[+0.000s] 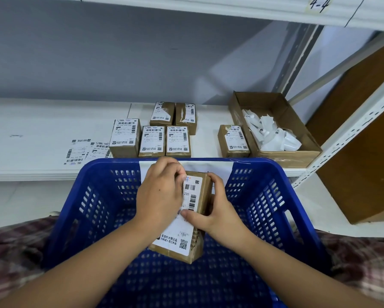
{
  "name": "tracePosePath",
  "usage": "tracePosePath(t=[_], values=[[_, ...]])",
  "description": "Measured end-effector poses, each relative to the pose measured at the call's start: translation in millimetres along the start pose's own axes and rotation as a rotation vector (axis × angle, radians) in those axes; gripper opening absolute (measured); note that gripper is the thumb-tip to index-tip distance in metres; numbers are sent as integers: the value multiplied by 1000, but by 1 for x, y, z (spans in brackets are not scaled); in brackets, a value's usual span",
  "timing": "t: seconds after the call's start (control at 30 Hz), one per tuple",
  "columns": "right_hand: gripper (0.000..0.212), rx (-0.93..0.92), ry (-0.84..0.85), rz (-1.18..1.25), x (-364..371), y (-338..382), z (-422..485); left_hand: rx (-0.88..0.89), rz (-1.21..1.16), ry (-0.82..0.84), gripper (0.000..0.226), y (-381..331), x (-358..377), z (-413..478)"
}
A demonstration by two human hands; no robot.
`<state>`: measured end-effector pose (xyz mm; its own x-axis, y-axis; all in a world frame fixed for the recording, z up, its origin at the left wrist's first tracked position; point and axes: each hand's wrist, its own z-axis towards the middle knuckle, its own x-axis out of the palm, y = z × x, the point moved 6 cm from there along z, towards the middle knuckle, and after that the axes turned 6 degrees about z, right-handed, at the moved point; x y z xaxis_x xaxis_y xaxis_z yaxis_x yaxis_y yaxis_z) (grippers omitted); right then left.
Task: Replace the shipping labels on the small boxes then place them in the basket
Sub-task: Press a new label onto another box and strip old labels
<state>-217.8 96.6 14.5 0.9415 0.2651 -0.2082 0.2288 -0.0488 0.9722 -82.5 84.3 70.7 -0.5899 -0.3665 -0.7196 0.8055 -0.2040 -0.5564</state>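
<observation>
A white shelf [42, 130] runs across the view under a second shelf board [209, 10]; a strip on that upper board reads "4-4" [318, 5]. Behind is a plain grey wall [97, 52]; at the right stands a white slotted rack upright [342, 138], with a brown board [364, 141] beside it. Below the shelf's front edge a pale floor [19, 203] shows.

Near the middle of the shelf's front edge three labelled boxes [152, 141] stand in a row; two more [162, 113] sit just behind them, with torn labels. A sixth box [233, 141] lies toward the right end, touching an open carton [275, 101] that holds white paper scraps [273, 134]. Loose label sheets [86, 152] lie flat left of the row.

A blue perforated basket [264, 196] stands in front of the shelf, its far rim against the front edge; plaid cloth [364, 263] shows on both sides of it.

The small box [205, 192] is held tilted above the inside of the basket, not resting on its floor. The left grip [160, 196] has its fingers curled over the upper part of the box's white label [175, 236]. The right grip [215, 210] is clamped on the box; its thumb presses on the label and its fingers wrap the far side.
</observation>
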Motion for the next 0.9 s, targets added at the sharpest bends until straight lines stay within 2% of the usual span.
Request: tracePosePath(t=[0.23, 0.37, 0.57, 0.73, 0.83, 0.9], values=[[85, -6, -38, 6, -6, 3, -1, 100, -39, -14, 4, -6, 1, -7], [84, -15, -54, 1, -10, 6, -1, 37, -118, 30, 27, 1, 1, -3], [78, -10, -92, 18, -9, 3, -3, 174, -44, -14, 43, -2, 6, -9], [81, 6, -88, -17, -5, -2, -5, 135, -2, -64, 32, -2, -1, -6], [83, 8, -83, -18, -2, -4, -5, 5, -67, -18, 11, 3, -1, -3], [85, 13, -81, -4, -1, -5, -4, -43, -133, 13, 5, 5, 1, -1]])
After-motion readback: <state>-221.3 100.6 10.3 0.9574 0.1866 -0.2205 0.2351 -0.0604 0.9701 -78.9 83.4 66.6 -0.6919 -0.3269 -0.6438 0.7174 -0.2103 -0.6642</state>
